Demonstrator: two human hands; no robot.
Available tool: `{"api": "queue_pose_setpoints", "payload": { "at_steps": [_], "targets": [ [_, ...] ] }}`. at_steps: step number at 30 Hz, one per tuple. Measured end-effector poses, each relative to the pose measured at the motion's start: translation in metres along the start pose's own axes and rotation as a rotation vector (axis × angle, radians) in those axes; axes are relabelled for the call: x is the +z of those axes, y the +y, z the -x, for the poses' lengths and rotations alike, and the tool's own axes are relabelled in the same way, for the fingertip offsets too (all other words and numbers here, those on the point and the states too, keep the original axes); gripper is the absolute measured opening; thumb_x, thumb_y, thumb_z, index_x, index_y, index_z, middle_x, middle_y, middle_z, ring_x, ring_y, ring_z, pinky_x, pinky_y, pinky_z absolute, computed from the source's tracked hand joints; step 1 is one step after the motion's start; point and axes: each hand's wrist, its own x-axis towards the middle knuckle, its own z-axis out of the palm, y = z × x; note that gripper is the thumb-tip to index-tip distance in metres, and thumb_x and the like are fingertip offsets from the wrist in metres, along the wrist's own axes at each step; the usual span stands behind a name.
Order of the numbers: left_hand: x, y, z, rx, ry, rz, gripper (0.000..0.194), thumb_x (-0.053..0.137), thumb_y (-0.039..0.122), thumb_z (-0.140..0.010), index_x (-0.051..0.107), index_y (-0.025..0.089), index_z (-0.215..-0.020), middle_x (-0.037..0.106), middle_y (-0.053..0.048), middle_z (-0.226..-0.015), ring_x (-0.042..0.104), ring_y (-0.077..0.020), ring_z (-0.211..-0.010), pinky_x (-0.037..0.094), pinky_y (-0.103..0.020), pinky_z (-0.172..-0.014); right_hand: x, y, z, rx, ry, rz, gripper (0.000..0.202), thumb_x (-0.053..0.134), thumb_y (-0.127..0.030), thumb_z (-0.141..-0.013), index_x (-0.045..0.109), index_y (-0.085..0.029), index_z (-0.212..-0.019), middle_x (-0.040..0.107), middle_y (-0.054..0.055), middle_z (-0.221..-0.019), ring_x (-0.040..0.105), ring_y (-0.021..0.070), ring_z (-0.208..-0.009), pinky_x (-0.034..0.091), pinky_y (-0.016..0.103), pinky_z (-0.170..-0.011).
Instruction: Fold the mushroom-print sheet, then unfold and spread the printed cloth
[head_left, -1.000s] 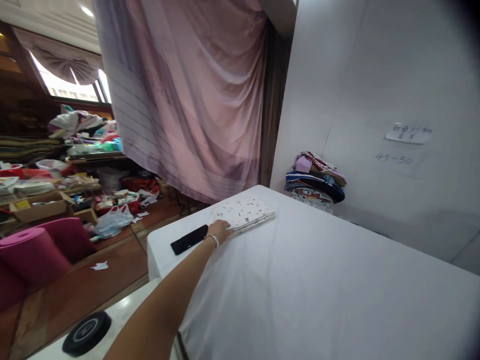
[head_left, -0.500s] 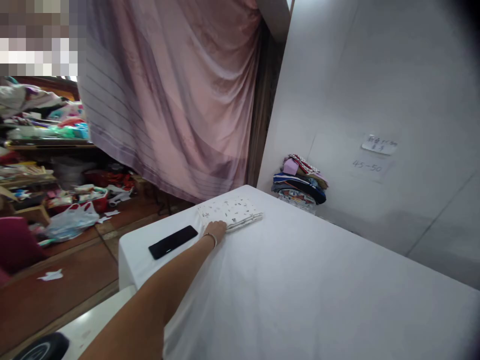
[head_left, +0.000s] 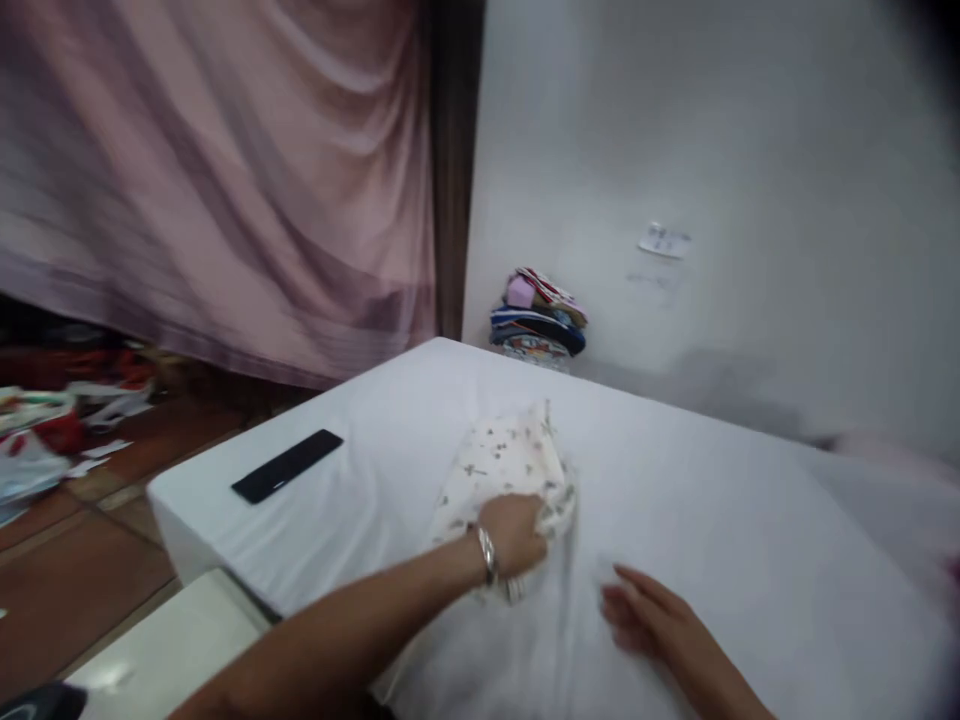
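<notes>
In the head view, my left hand point(head_left: 514, 535), with a silver bracelet at the wrist, grips the near right edge of a folded white cloth point(head_left: 502, 455) printed with small dark figures. The cloth is lifted and bunched at my fingers, its far corner tilted up. To the right, my right hand point(head_left: 649, 620) hovers over the white-covered table point(head_left: 697, 520), apart from the cloth. Its thumb stands away from the fingers and nothing shows between them, though the fingertips are blurred.
A black phone point(head_left: 289, 466) lies near the table's left edge. Behind the far edge a stack of folded clothes point(head_left: 538, 315) stands against the white wall point(head_left: 735, 140). A pink curtain point(head_left: 322, 180) hangs at the left, and a white seat-like surface point(head_left: 169, 640) is below the table.
My left hand has drawn the folded cloth from the far left corner toward me and the table's middle, lifting it. My right hand has come into view. The camera has turned right.
</notes>
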Motion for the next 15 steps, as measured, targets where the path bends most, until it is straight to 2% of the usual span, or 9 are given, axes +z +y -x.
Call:
{"api": "queue_pose_setpoints", "payload": {
  "at_steps": [2, 3, 5, 8, 10, 13, 15],
  "targets": [
    [0.033, 0.038, 0.029, 0.118, -0.069, 0.141, 0.025, 0.049, 0.027, -0.066, 0.060, 0.023, -0.088, 0.065, -0.003, -0.087, 0.059, -0.0209, -0.082, 0.043, -0.028, -0.068, 0.014, -0.003, 0.000, 0.043, -0.129, -0.322, 0.048, 0.054, -0.051, -0.074, 0.058, -0.017, -0.108, 0.064, 0.010, -0.101, 0.060, 0.0243, -0.092, 0.048, 0.038, -0.080],
    [0.043, 0.052, 0.040, 0.130, -0.079, 0.180, 0.024, 0.048, 0.025, -0.065, 0.059, 0.023, -0.087, 0.065, -0.002, -0.086, 0.059, -0.0207, -0.081, 0.042, -0.028, -0.068, 0.019, -0.004, 0.002, 0.032, -0.134, -0.429, 0.051, 0.052, -0.052, -0.075, 0.058, -0.014, -0.108, 0.065, 0.010, -0.098, 0.060, 0.0237, -0.090, 0.047, 0.036, -0.079],
    [0.051, 0.070, 0.052, 0.129, -0.085, 0.218, 0.024, 0.047, 0.022, -0.065, 0.058, 0.022, -0.086, 0.064, -0.002, -0.086, 0.058, -0.0199, -0.080, 0.041, -0.028, -0.067, 0.023, -0.006, 0.008, 0.000, -0.103, -0.554, 0.054, 0.050, -0.053, -0.077, 0.056, -0.011, -0.110, 0.065, 0.010, -0.095, 0.059, 0.0229, -0.091, 0.046, 0.031, -0.077],
    [0.045, 0.082, 0.052, 0.149, -0.089, 0.242, 0.023, 0.048, 0.024, -0.066, 0.057, 0.022, -0.087, 0.063, -0.002, -0.087, 0.057, -0.0184, -0.079, 0.039, -0.026, -0.066, 0.021, -0.008, 0.019, -0.101, -0.036, -0.614, 0.053, 0.055, -0.047, -0.076, 0.050, -0.014, -0.118, 0.065, 0.008, -0.100, 0.059, 0.0218, -0.092, 0.044, 0.031, -0.079],
    [0.035, 0.085, 0.046, 0.156, -0.108, 0.271, 0.026, 0.051, 0.036, -0.069, 0.057, 0.022, -0.089, 0.063, -0.002, -0.087, 0.057, -0.0183, -0.079, 0.038, -0.026, -0.066, 0.017, -0.011, 0.024, -0.191, -0.024, -0.628, 0.055, 0.060, -0.040, -0.073, 0.047, -0.019, -0.122, 0.064, 0.007, -0.104, 0.059, 0.0218, -0.091, 0.044, 0.033, -0.081],
    [0.024, 0.090, 0.032, 0.086, -0.135, 0.295, 0.040, 0.049, 0.057, -0.068, 0.058, 0.021, -0.083, 0.062, -0.002, -0.081, 0.056, -0.0187, -0.074, 0.037, -0.026, -0.060, 0.014, -0.012, 0.024, -0.249, -0.041, -0.622, 0.058, 0.062, -0.039, -0.072, 0.045, -0.021, -0.125, 0.063, 0.008, -0.106, 0.059, 0.0238, -0.092, 0.043, 0.038, -0.083],
    [0.024, 0.093, 0.019, 0.038, -0.101, 0.292, 0.044, 0.047, 0.061, -0.068, 0.057, 0.020, -0.081, 0.062, -0.002, -0.079, 0.056, -0.0190, -0.073, 0.037, -0.026, -0.058, 0.014, -0.010, 0.020, -0.247, -0.027, -0.578, 0.062, 0.062, -0.042, -0.070, 0.044, -0.022, -0.126, 0.063, 0.007, -0.106, 0.058, 0.0253, -0.094, 0.043, 0.040, -0.084]
  ]
}}
